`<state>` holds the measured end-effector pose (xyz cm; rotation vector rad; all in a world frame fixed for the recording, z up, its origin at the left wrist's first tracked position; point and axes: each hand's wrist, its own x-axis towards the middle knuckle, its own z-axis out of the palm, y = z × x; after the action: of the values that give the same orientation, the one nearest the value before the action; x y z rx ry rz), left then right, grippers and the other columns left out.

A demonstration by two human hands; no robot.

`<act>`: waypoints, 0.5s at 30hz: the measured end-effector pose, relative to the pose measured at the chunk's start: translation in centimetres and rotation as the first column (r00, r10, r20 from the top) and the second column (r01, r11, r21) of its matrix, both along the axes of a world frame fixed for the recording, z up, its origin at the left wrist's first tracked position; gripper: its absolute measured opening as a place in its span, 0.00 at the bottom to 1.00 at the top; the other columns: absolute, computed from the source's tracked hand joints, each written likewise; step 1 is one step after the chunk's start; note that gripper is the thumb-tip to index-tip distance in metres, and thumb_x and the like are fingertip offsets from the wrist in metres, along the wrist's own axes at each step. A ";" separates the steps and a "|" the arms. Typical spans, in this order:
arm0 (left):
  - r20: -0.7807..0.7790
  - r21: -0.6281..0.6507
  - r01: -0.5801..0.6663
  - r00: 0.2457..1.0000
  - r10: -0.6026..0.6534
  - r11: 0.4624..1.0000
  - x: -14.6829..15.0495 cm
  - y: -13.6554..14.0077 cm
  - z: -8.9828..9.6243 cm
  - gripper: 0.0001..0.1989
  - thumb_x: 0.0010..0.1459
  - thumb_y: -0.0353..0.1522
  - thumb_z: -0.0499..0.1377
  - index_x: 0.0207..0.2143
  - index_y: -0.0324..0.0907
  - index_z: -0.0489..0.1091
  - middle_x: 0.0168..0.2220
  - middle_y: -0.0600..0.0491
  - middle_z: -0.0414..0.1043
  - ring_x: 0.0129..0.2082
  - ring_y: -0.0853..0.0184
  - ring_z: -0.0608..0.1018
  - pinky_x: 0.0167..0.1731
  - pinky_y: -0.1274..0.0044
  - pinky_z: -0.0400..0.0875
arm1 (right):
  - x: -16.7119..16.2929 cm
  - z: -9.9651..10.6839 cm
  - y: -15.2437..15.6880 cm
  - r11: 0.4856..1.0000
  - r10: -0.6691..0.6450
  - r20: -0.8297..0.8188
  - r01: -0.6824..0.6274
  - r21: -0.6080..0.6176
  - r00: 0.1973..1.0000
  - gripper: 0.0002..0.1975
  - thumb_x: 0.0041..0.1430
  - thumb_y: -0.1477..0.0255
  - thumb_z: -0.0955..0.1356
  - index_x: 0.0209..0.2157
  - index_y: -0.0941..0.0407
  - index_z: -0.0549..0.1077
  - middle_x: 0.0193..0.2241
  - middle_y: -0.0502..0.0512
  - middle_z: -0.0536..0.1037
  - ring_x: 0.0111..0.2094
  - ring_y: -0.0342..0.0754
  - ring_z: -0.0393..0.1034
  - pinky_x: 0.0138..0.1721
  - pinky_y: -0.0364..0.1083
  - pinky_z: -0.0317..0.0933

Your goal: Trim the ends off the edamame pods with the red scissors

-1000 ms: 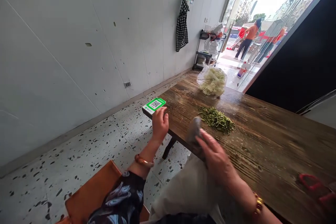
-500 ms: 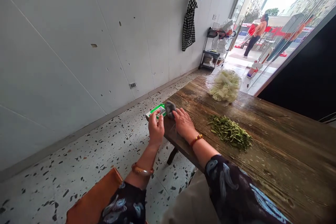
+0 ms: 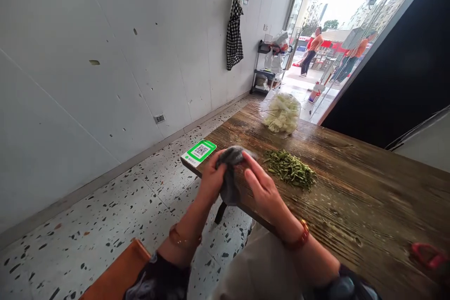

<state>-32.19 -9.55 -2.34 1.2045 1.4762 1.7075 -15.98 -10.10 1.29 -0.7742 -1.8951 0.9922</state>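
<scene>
A crumpled grey cloth (image 3: 230, 183) hangs over the near left corner of the wooden table, between my two hands. My left hand (image 3: 212, 176) is closed on its left side, thumb across the fabric. With the fingertips of my right hand (image 3: 263, 190) I hold its upper right edge; the thumb stands a little apart from the fingers. To the left of the cloth, a green and white QR code card (image 3: 200, 151) lies flat at the table's corner. A heap of cut green vegetable pieces (image 3: 290, 168) is on the tabletop beyond my right hand.
The wooden table (image 3: 337, 168) stretches away to the right. On it are a clear bag of pale leafy vegetable (image 3: 282, 112) and, near the right edge, a blurred red-handled object (image 3: 429, 255). A brown stool or chair corner (image 3: 117, 272) shows at lower left. Someone (image 3: 312, 49) stands outside.
Both hands have lifted the grey cloth from the tabletop beside the card and drawn it nearer to me. My left hand has left the card and grips the cloth. The view has turned rightward.
</scene>
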 end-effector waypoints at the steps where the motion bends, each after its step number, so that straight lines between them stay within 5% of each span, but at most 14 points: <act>1: -0.034 0.019 -0.074 0.997 0.074 0.997 -1.3 0.8 0.2 0.17 0.56 0.31 0.54 0.48 0.44 0.69 0.47 0.51 0.74 0.46 0.61 0.76 0.49 0.66 0.71 | 1.7 -0.5 -0.7 0.996 -0.047 0.026 0.045 0.076 0.999 0.23 0.67 0.64 0.58 0.63 0.42 0.57 0.60 0.42 0.65 0.59 0.47 0.62 0.58 0.52 0.61; 3: -0.189 0.117 -0.277 0.936 0.295 0.954 -4.1 3.1 0.5 0.17 0.54 0.28 0.52 0.46 0.42 0.71 0.45 0.50 0.74 0.47 0.61 0.75 0.52 0.66 0.69 | 6.2 -2.3 -2.1 0.973 -0.140 0.142 0.110 0.202 0.980 0.27 0.64 0.67 0.61 0.62 0.35 0.54 0.60 0.42 0.64 0.58 0.50 0.64 0.55 0.55 0.65; 5: -0.383 0.163 -0.356 0.837 0.391 0.920 -6.4 5.9 0.5 0.19 0.53 0.26 0.50 0.47 0.41 0.71 0.45 0.48 0.74 0.48 0.59 0.74 0.53 0.66 0.67 | 11.9 -4.8 -3.1 0.921 -0.318 0.239 0.239 0.308 0.917 0.28 0.62 0.66 0.62 0.61 0.32 0.55 0.58 0.43 0.68 0.56 0.53 0.66 0.53 0.57 0.69; 8: -0.699 0.033 -0.262 0.684 0.209 0.965 -7.8 10.6 0.2 0.22 0.49 0.22 0.50 0.45 0.39 0.71 0.47 0.44 0.72 0.51 0.59 0.73 0.55 0.67 0.65 | 20.5 -8.5 -3.9 0.806 -0.569 0.322 0.434 0.403 0.757 0.26 0.60 0.61 0.62 0.60 0.35 0.60 0.52 0.48 0.74 0.49 0.58 0.73 0.45 0.61 0.73; 11: -0.832 -0.137 -0.211 0.555 0.004 0.968 -6.9 15.1 -0.7 0.22 0.50 0.21 0.50 0.46 0.42 0.71 0.53 0.46 0.69 0.56 0.61 0.69 0.57 0.68 0.63 | 25.8 -10.0 -4.4 0.715 -0.696 0.355 0.561 0.416 0.624 0.25 0.58 0.57 0.63 0.58 0.43 0.65 0.50 0.53 0.76 0.46 0.59 0.74 0.43 0.62 0.72; 15: -0.845 -0.234 -0.238 0.529 -0.076 0.943 -4.9 19.8 -1.3 0.22 0.53 0.23 0.49 0.49 0.42 0.69 0.55 0.43 0.68 0.57 0.55 0.68 0.56 0.58 0.62 | 26.7 -8.9 -4.2 0.755 -0.653 0.421 0.585 0.295 0.630 0.21 0.62 0.59 0.62 0.54 0.49 0.68 0.51 0.54 0.76 0.51 0.55 0.71 0.50 0.58 0.69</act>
<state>-37.11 10.24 -3.66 1.9290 2.2876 0.7896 10.72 -14.34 -7.60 -1.5967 -1.8464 0.2157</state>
